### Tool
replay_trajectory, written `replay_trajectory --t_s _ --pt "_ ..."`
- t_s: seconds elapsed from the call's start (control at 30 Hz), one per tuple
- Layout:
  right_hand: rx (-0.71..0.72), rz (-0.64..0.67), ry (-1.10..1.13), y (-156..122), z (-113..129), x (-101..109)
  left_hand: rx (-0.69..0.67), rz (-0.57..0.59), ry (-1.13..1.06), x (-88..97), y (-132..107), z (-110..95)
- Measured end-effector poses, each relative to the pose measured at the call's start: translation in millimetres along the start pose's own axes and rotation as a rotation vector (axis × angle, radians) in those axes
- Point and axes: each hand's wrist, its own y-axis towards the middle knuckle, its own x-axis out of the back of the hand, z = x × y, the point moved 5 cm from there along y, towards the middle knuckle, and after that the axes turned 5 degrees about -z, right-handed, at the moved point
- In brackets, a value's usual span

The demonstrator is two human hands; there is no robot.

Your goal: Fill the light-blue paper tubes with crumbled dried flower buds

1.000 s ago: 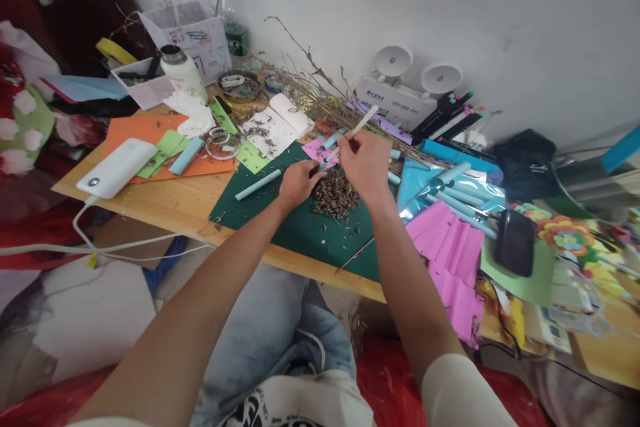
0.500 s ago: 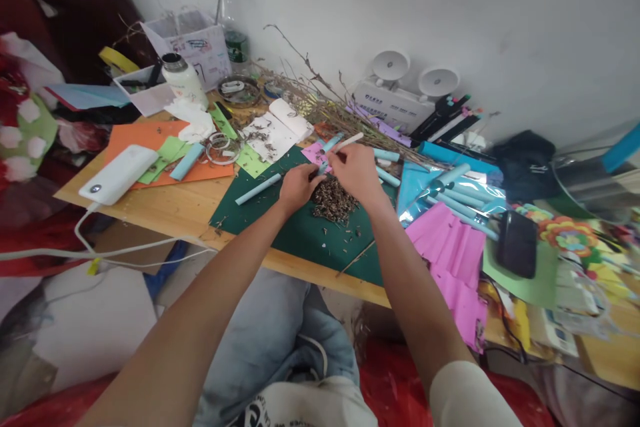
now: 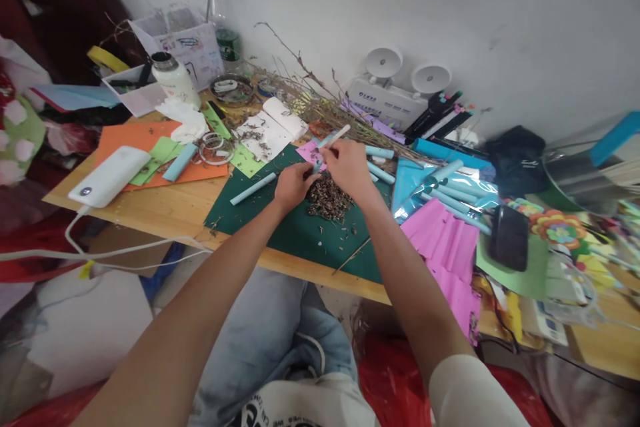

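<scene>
On a dark green sheet (image 3: 255, 220) both of my hands meet above a heap of dry brown plant bits (image 3: 329, 200). My left hand (image 3: 293, 187) has its fingers closed around a short light-blue paper tube (image 3: 317, 165), mostly hidden by the fingers. My right hand (image 3: 347, 163) pinches a thin pale stick (image 3: 341, 135) over that tube; whether its lower end is inside cannot be seen. Left of my hands lies another light-blue tube (image 3: 253, 189). A small pink paper (image 3: 306, 149) with bits on it sits behind them.
Dry twigs (image 3: 320, 100) lie along the wall before a white router (image 3: 385, 101). A white power bank (image 3: 107, 177) and an open bottle (image 3: 175, 79) stand left. To the right are a blue clear bag (image 3: 403, 190) with tubes, pink folded paper (image 3: 445, 240) and a black phone (image 3: 509, 238).
The pale stick has tilted more upright and shifted slightly left with my right hand. My left hand keeps its hold on the tube. The whole view has shifted a little.
</scene>
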Motion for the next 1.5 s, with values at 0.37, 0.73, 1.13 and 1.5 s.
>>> replay_trajectory --t_s 0.37,0.73,1.13,1.5 --pt "-0.006 -0.043 0.046 -3.9 0.8 -1.5 0.005 -0.001 -0.007 1.3 -0.5 -0.2" --pt "0.071 0.0 -0.088 1.0 3.7 -3.8 0.003 -0.001 0.005 2.3 -0.5 -1.7" --pt "-0.001 -0.02 0.048 -4.8 0.1 -5.2 0.007 0.004 -0.017 1.2 -0.3 -0.4" --pt "0.016 -0.035 0.023 -3.9 -3.0 -5.7 0.005 0.001 -0.015 -0.4 -0.6 0.4"
